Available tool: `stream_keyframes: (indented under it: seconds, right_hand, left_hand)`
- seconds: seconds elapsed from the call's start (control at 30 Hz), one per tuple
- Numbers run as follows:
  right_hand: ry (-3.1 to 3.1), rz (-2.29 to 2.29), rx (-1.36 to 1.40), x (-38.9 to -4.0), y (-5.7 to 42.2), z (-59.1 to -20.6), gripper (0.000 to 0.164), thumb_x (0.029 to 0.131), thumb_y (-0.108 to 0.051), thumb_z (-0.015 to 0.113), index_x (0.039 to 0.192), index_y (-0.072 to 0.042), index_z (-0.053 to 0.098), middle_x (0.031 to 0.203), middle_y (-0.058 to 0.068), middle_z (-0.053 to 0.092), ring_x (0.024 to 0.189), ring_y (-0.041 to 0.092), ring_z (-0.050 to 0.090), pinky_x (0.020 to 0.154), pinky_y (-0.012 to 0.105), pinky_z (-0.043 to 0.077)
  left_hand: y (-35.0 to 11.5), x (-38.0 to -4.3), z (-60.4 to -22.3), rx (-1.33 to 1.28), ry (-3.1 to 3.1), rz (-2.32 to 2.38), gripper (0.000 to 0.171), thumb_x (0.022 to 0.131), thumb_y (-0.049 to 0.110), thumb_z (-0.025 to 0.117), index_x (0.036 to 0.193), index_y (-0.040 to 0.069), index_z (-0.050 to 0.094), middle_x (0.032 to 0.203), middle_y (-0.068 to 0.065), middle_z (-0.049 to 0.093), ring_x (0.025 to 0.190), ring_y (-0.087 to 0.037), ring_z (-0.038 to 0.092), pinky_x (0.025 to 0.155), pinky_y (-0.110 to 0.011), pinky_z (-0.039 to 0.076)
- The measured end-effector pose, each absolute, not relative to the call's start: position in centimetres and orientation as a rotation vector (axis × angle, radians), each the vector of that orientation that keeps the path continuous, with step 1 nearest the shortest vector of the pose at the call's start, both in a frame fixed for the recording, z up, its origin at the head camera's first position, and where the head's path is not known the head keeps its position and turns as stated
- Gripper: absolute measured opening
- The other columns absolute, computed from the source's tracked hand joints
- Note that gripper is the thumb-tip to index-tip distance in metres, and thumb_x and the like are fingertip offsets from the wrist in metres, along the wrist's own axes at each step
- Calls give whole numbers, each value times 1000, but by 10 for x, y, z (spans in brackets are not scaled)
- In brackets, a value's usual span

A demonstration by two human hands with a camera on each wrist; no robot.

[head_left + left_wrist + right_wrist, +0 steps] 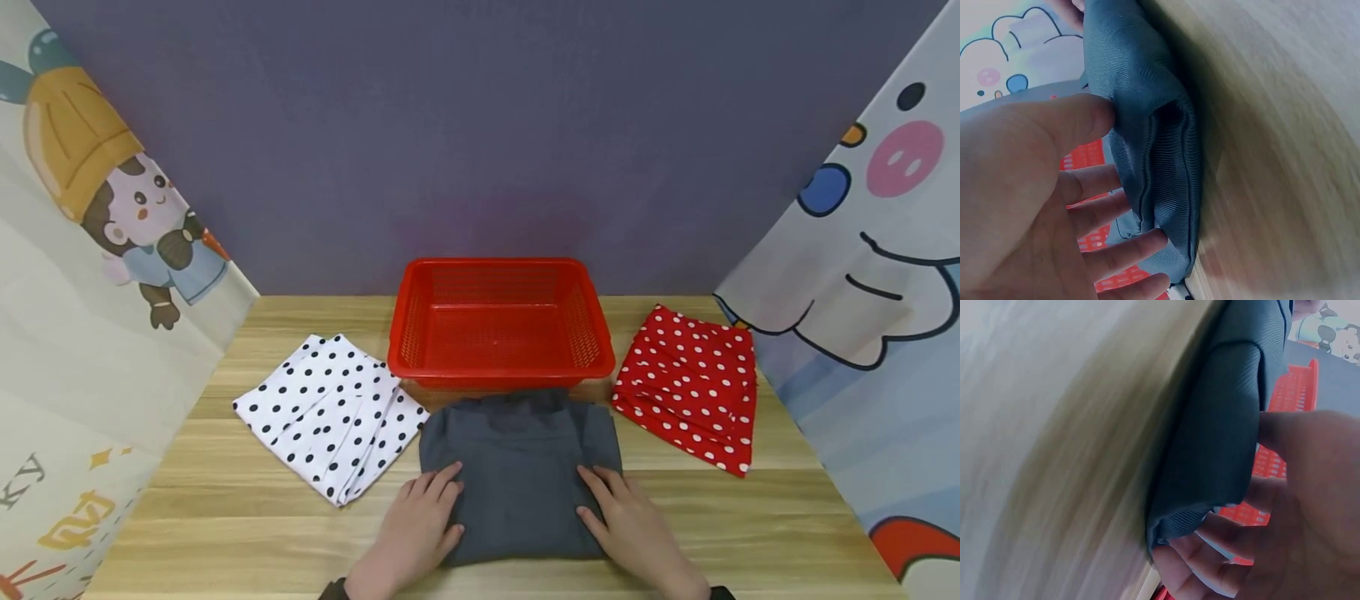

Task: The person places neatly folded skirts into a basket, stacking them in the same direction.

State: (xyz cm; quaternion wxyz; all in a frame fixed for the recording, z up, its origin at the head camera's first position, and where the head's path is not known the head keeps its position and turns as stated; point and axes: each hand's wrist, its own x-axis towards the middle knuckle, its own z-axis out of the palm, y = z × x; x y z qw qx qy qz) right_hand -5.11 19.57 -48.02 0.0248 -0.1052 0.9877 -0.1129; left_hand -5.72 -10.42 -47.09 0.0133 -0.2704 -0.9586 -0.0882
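Note:
A folded dark grey cloth, thick like a garment (525, 500), lies flat on the table. My left hand (420, 525) rests at its left edge, fingertips on the top surface. In the left wrist view, the thumb (1085, 119) touches the cloth, and its layered side fold (1169, 156) shows a gap. On the opposite edge rests my right hand (630, 525), its fingers spread over the top. The right wrist view shows the right fingers (1229, 537) against the corner of the cloth (1216, 431). Neither hand visibly grips the fabric.
Behind the grey cloth stands a red plastic basket (495, 367), nothing seen inside it. A white cloth with black dots (330, 417) lies folded at left, a red cloth with white dots (690, 383) at right. A grey-purple panel (480, 150) rises behind the table (225, 533).

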Motion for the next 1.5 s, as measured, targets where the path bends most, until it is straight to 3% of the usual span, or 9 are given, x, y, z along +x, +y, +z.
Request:
stream_keyframes:
  seconds: [0.4,0.67,0.8,1.07,1.5]
  right_hand:
    - [2991,-414,-303,-51,182,-479,52,84,-39,62,129,-16,52,121,11,53,110,30,51,90,49,44]
    - [3002,-509,-205,-58,182,-468,54,82,-32,67,130,-13,51,116,12,57,103,29,57,82,48,49]
    - [3053,-519,-185,-65,182,-463,58,80,-31,69,130,-10,50,116,17,56,98,32,58,76,49,51]
    - [3040,-538,-60,-86,181,-457,71,76,-35,72,133,-3,44,125,26,47,99,41,53,79,55,48]
    - [2939,-533,12,-104,174,-459,81,76,-38,71,135,7,37,126,34,42,97,48,53,78,59,47]
  left_hand:
    - [-116,-57,-470,-782,-2990,-310,45,78,33,68,114,9,58,134,-7,47,113,-27,48,90,-44,40]
    - [-109,-62,-468,-656,-2930,-429,40,80,31,66,112,8,59,124,-9,54,111,-28,51,86,-44,43]
    - [-107,-68,-468,-585,-2866,-460,45,76,27,70,115,8,59,119,-12,56,104,-30,54,76,-44,46]
    - [-106,-85,-465,-401,-2967,-486,61,74,32,73,127,10,52,121,-17,52,101,-33,55,78,-45,49]
    - [-103,-101,-459,-86,-3123,-621,75,68,37,77,125,-4,49,106,-22,53,83,-33,56,62,-43,50]
